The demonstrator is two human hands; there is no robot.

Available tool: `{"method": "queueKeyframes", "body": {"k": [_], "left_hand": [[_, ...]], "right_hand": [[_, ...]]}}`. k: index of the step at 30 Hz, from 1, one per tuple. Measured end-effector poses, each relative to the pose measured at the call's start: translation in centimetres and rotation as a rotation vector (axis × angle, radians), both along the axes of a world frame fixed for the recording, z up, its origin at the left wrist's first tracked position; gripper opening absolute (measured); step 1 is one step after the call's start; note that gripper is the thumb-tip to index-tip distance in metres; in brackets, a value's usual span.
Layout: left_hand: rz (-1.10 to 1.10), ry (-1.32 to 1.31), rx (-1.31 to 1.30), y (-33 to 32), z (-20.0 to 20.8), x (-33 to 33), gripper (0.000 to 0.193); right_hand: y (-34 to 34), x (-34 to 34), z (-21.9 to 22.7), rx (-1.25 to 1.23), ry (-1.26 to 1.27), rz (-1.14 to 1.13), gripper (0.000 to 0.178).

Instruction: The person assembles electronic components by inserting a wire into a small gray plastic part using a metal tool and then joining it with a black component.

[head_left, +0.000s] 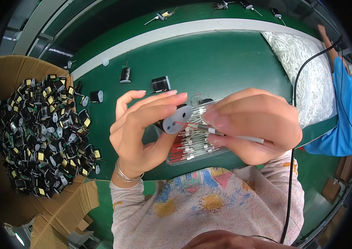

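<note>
My left hand point(138, 133) is closed on a small black electrical part with a grey oval end cap point(177, 119), tilted so the cap faces right. Thin red wires point(186, 123) run from a hole in this cap toward my right hand point(259, 124). The right fingers pinch a slim grey-and-white wired piece point(209, 129); its exact kind I cannot make out, and the fingers hide part of it. A white stick-like end shows under those fingers. Beneath both hands lies a clear tray point(201, 158) of red and white wire leads with white connectors.
At left, a cardboard box point(86, 195) holds many black parts with grey caps. Loose black parts point(160, 84) lie on the green table point(209, 54). A bag of white pieces point(305, 70) sits at right, beside a black cable point(295, 91). Another person's arm point(327, 41) is at far right.
</note>
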State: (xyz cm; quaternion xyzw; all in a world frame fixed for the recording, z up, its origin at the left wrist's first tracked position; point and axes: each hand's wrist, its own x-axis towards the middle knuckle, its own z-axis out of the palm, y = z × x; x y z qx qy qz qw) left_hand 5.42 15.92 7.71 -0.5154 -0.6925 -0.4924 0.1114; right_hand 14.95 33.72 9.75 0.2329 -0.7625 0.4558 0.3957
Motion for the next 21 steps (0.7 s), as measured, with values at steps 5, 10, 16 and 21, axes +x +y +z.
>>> {"method": "queueKeyframes", "body": {"k": [5,10,16,21], "left_hand": [[-0.002,-0.002,0.000,0.10,0.16,0.08,0.034],[0.011,0.007,0.000,-0.10,0.27,0.09,0.034],[0.025,0.028,0.000,-0.13,0.46,0.00,0.032],[0.034,0.043,-0.010,-0.15,0.55,0.01,0.031]], "right_hand": [[0.07,0.16,-0.04,0.023,0.016,0.013,0.030],[0.27,0.08,-0.25,0.116,0.073,0.019,0.025],[0.22,0.26,0.30,0.159,0.070,0.017,0.016],[0.27,0.09,0.13,0.147,0.075,0.054,0.014]]}}
